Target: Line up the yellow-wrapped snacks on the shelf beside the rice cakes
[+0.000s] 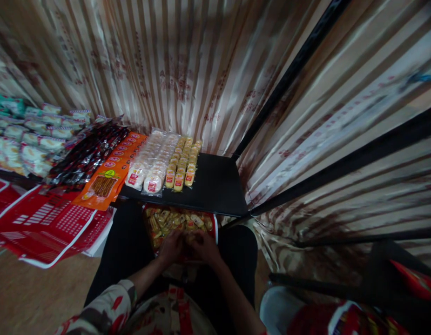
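Between my knees stands a red basket (215,228) holding many small gold-wrapped snacks (173,217). My left hand (171,247) is over its near part, fingers curled inward. Close beside it, my right hand (200,246) is curled too, its fingertips almost meeting those of the left. Something small and yellowish-brown seems to lie between the fingers, but the dim light and blur hide what it is. Beyond the basket, a black shelf board (218,181) carries rows of yellow wrapped cakes (179,170), lined up lengthwise near its middle.
Left of the yellow cakes lie round white wrapped crackers (153,181), an orange snack packet (107,181), dark packets (86,153) and white-and-green packets (34,130). A red shopping basket (51,223) is at left. Black metal posts (288,83) and a striped curtain (187,60) border the shelf.
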Demonstrator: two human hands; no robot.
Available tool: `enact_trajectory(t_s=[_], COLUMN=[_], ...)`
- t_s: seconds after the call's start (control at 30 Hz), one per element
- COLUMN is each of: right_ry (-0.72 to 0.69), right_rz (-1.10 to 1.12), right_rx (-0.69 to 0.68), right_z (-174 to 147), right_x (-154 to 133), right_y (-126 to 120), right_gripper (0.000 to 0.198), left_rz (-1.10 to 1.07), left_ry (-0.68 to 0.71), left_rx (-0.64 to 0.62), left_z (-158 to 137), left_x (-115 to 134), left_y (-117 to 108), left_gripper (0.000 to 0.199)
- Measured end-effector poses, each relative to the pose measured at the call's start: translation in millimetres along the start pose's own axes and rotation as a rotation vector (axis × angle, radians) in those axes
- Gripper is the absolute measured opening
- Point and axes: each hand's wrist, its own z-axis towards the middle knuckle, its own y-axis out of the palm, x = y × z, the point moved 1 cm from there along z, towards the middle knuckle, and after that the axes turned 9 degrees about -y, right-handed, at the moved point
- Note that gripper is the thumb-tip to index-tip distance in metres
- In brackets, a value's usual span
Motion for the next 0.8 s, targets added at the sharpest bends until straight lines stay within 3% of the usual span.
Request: enact_trajectory(t_s=[0.17, 0.3, 0.43, 0.6, 0.67, 0.8], right_ry=[0.012, 0.092, 0.122, 0.282, 0.290, 0.202], right_rz=[0.410, 0.657, 0.839, 0.986, 1.019, 1.005], right_rx=[0.143, 0.163, 0.246, 0.376, 0.378, 0.348], right_z=[-9.8, -14.1, -14.5, -8.9, -5.3, 2.2], right_x=[-2.2, -12.3, -21.3, -26.6, -30.3, -40.2], right_y=[-21.0, -33.5, -39.1, -41.4, -43.4, -48.3], right_gripper=[0.030, 0.039, 0.047, 0.049, 0.045, 0.041], left_rz=[-0.216, -0.310, -0.379, -0.386, -0.436, -0.762], left_ry=[0.067, 0.069, 0.052, 0.006, -0.044, -0.262], left_rx=[0.039, 0.100, 0.103, 0.086, 0.067, -0.038], left_z=[2.1, 7.4, 15.4, 22.0, 22.6, 22.2], left_x=[12.2, 29.5, 49.8, 66.1, 68.3, 70.5], left_y=[-4.1, -15.5, -33.2, -52.4, -54.5, -50.1], left_gripper=[0.051, 0.043, 0.035, 0.028, 0.025, 0.027])
